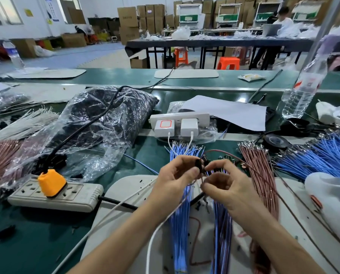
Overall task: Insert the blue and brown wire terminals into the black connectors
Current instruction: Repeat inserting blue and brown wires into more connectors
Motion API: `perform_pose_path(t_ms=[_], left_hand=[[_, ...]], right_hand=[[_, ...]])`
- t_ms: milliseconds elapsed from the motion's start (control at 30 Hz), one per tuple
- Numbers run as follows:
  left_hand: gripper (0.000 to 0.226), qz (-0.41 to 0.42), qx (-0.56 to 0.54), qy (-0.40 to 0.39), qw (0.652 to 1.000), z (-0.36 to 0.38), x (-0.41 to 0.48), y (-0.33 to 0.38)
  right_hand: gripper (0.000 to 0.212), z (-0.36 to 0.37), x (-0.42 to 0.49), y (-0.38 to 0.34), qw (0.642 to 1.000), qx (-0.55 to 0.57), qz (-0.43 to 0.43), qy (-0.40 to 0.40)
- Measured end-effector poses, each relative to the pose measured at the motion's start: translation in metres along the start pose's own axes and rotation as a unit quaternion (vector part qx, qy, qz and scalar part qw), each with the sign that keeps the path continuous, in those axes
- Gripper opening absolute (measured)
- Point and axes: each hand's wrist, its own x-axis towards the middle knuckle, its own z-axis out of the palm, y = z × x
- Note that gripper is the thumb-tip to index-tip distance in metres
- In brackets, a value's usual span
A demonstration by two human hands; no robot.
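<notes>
While both our hands meet just below the frame's centre, the left hand pinches a small black connector between thumb and forefinger. Our right hand has its fingers curled, thumb and forefinger nipping a brown wire right beside the connector; whether its terminal is seated we cannot tell. Blue wires lie on the bench beneath the hands, a brown bundle to their right. A power strip carrying an orange plug sits lower left.
</notes>
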Motion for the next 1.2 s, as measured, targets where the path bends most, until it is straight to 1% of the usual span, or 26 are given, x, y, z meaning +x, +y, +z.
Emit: perform_pose_path(t_ms=[33, 100, 133, 200, 267, 333, 367, 400, 467, 500, 533, 600, 633, 667, 700, 733, 800, 833, 867, 900, 933, 967, 1000, 1067, 1133, 1200], left_hand=[[0.016, -0.043, -0.096, 0.025, 0.994, 0.000, 0.003, 0.002], [0.017, -0.117, -0.265, 0.077, 0.954, -0.003, 0.009, 0.003], [0.017, -0.138, -0.316, 0.099, 0.933, -0.006, 0.012, 0.005], [0.020, -0.156, -0.384, 0.130, 0.901, -0.014, 0.016, 0.008], [0.025, -0.154, -0.436, 0.158, 0.872, -0.023, 0.020, 0.010], [0.025, -0.144, -0.439, 0.182, 0.868, -0.031, 0.023, 0.011], [0.025, -0.139, -0.424, 0.185, 0.876, -0.034, 0.025, 0.012], [0.025, -0.129, -0.399, 0.179, 0.890, -0.034, 0.026, 0.012], [0.023, -0.098, -0.318, 0.135, 0.933, -0.028, 0.023, 0.011], [0.024, -0.085, -0.265, 0.096, 0.955, -0.023, 0.018, 0.011], [0.024, -0.079, -0.210, 0.053, 0.973, -0.018, 0.013, 0.009], [0.024, -0.087, -0.092, -0.017, 0.992, -0.005, 0.003, 0.006], [0.026, -0.095, -0.056, -0.023, 0.994, 0.000, 0.001, 0.006], [0.030, -0.102, -0.046, -0.007, 0.994, 0.004, 0.000, 0.006], [0.033, -0.113, -0.064, 0.023, 0.991, 0.005, 0.001, 0.007], [0.039, -0.125, -0.109, 0.062, 0.984, 0.005, 0.003, 0.008], [0.054, -0.130, -0.199, 0.131, 0.963, 0.001, 0.008, 0.008], [0.057, -0.123, -0.225, 0.143, 0.956, -0.001, 0.009, 0.008], [0.056, -0.116, -0.234, 0.141, 0.955, -0.001, 0.008, 0.008], [0.052, -0.108, -0.221, 0.129, 0.961, 0.000, 0.006, 0.008], [0.045, -0.092, -0.179, 0.108, 0.974, 0.002, 0.003, 0.007], [0.040, -0.062, -0.107, 0.082, 0.989, 0.003, 0.000, 0.006], [0.037, -0.020, -0.017, 0.055, 0.998, 0.003, -0.003, 0.006], [0.036, 0.074, 0.138, 0.013, 0.988, 0.002, -0.007, 0.006], [0.037, 0.143, 0.218, -0.021, 0.965, 0.004, -0.010, 0.006], [0.038, 0.180, 0.253, -0.042, 0.950, 0.008, -0.013, 0.008]], right_hand=[[0.026, -0.001, -0.002, -0.002, 0.998, 0.028, 0.041, -0.050], [0.019, -0.006, -0.005, -0.007, 0.977, 0.078, 0.111, -0.166], [0.016, -0.009, -0.007, -0.011, 0.963, 0.073, 0.132, -0.225], [0.015, -0.015, -0.011, -0.018, 0.926, 0.034, 0.148, -0.345], [0.017, -0.019, -0.011, -0.024, 0.881, 0.010, 0.158, -0.446], [0.021, -0.020, -0.011, -0.026, 0.842, 0.006, 0.177, -0.509], [0.021, -0.020, -0.010, -0.025, 0.833, 0.005, 0.182, -0.522], [0.019, -0.020, -0.010, -0.024, 0.832, 0.007, 0.182, -0.524], [0.010, -0.016, -0.010, -0.020, 0.852, 0.034, 0.181, -0.490], [0.010, -0.013, -0.010, -0.017, 0.874, 0.060, 0.188, -0.444], [0.016, -0.010, -0.009, -0.014, 0.900, 0.081, 0.200, -0.378], [0.020, -0.006, -0.007, -0.007, 0.947, 0.092, 0.197, -0.237], [0.021, -0.006, -0.007, -0.006, 0.959, 0.087, 0.189, -0.194], [0.020, -0.008, -0.007, -0.006, 0.962, 0.080, 0.184, -0.184], [0.019, -0.010, -0.008, -0.008, 0.958, 0.067, 0.185, -0.208], [0.017, -0.011, -0.009, -0.013, 0.946, 0.039, 0.189, -0.260], [0.014, -0.013, -0.011, -0.022, 0.905, -0.075, 0.180, -0.377], [0.014, -0.014, -0.011, -0.025, 0.883, -0.123, 0.173, -0.419], [0.017, -0.015, -0.011, -0.026, 0.867, -0.146, 0.171, -0.444], [0.020, -0.016, -0.010, -0.027, 0.860, -0.154, 0.172, -0.454], [0.019, -0.017, -0.010, -0.027, 0.860, -0.158, 0.173, -0.453], [0.016, -0.017, -0.010, -0.027, 0.867, -0.163, 0.172, -0.439], [0.013, -0.016, -0.010, -0.025, 0.886, -0.151, 0.176, -0.401], [0.019, -0.016, -0.008, -0.018, 0.942, -0.054, 0.195, -0.268], [0.025, -0.016, -0.005, -0.012, 0.975, 0.045, 0.163, -0.143], [0.023, -0.013, -0.002, -0.009, 0.988, 0.076, 0.109, -0.080]])
